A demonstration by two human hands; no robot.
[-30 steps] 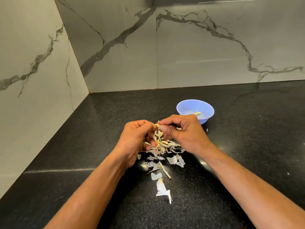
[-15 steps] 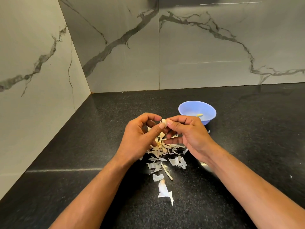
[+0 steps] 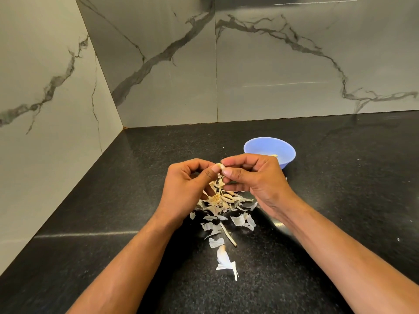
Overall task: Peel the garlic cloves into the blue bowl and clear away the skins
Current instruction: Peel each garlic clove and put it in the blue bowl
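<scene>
Both hands — left hand (image 3: 188, 182), right hand (image 3: 254, 177) — are now pinching one clove (image 3: 219, 166), lifted above the skins (image 3: 223, 214); peeling is continuing, bowl (image 3: 269, 147) just beyond.

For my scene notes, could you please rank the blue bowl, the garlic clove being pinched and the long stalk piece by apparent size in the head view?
1. blue bowl
2. stalk piece
3. garlic clove, partly hidden by fingers
</scene>
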